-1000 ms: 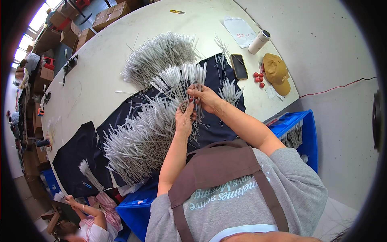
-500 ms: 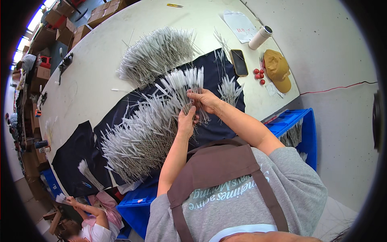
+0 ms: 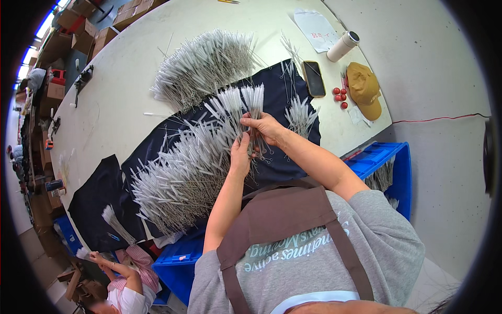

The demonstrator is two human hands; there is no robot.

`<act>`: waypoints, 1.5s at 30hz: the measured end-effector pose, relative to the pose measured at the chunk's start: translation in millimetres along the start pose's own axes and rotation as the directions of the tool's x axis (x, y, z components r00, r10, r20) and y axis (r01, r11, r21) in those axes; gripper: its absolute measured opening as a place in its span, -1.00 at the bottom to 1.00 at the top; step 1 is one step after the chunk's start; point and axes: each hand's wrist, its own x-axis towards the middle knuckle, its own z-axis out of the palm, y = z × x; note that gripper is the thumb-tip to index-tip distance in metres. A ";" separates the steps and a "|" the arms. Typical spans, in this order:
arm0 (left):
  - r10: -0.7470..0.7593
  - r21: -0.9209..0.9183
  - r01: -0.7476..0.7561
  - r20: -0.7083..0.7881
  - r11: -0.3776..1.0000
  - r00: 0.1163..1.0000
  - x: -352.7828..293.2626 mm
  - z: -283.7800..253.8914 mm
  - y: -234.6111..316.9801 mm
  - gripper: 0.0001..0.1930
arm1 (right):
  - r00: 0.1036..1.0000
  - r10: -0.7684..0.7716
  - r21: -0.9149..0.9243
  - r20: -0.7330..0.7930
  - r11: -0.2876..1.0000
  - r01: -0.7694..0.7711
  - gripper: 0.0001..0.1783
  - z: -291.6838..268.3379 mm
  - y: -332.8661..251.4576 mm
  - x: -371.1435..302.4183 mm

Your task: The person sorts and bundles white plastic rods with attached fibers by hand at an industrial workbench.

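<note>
Thin wire brushes with white bristles and looped ends are gathered in my two hands. My left hand point(image 3: 241, 155) is closed round the stems of one bunch of brushes point(image 3: 229, 102). Just above and to its right, my right hand point(image 3: 264, 127) grips a second bunch point(image 3: 253, 98) by its stems, thumb on top. A narrow gap parts the two bristle heads. To the left, a large heap of brushes point(image 3: 172, 172) spreads over a dark cloth point(image 3: 277, 165), and another heap point(image 3: 204, 68) lies beyond. A smaller group of brushes point(image 3: 300, 115) rests right of my hands.
A phone point(image 3: 314, 78), red balls point(image 3: 340, 94), a tan cap point(image 3: 362, 89), a white bottle point(image 3: 342, 46) and paper point(image 3: 315, 30) occupy the right side. Blue bins point(image 3: 387, 162) stand below the table edge. At lower left another person point(image 3: 128, 280) holds brushes.
The bunch in my right hand now stands more apart from the left bunch, with a gap between their heads. Both hands stay in nearly the same place. The view has shifted slightly.
</note>
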 end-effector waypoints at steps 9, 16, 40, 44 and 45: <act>0.171 0.008 -0.171 -0.116 0.985 0.978 8.1 -2.6 -4.5 -0.76 | 0.997 0.030 0.112 -0.065 0.993 -0.023 -0.74 4.1 1.7 4.2; 0.062 -0.071 -0.073 -0.152 0.995 0.986 3.5 0.7 6.0 -0.76 | 0.998 0.023 0.150 -0.062 0.989 -0.014 -0.78 -2.8 9.3 13.7; 0.157 0.024 -0.155 -0.108 0.988 0.982 8.4 -7.2 2.9 -0.79 | 0.919 -0.263 0.021 -0.292 0.959 0.281 -0.82 -6.6 4.9 15.6; 0.098 0.008 -0.098 -0.153 0.995 0.983 7.6 -15.9 12.0 -0.84 | 0.880 -0.271 -0.014 -0.391 0.957 0.289 -0.81 -19.4 -0.9 7.4; 0.100 0.038 -0.094 -0.190 0.995 0.977 8.2 -19.6 13.1 -0.84 | 0.876 -0.259 -0.005 -0.407 0.960 0.281 -0.80 -24.5 -1.1 5.3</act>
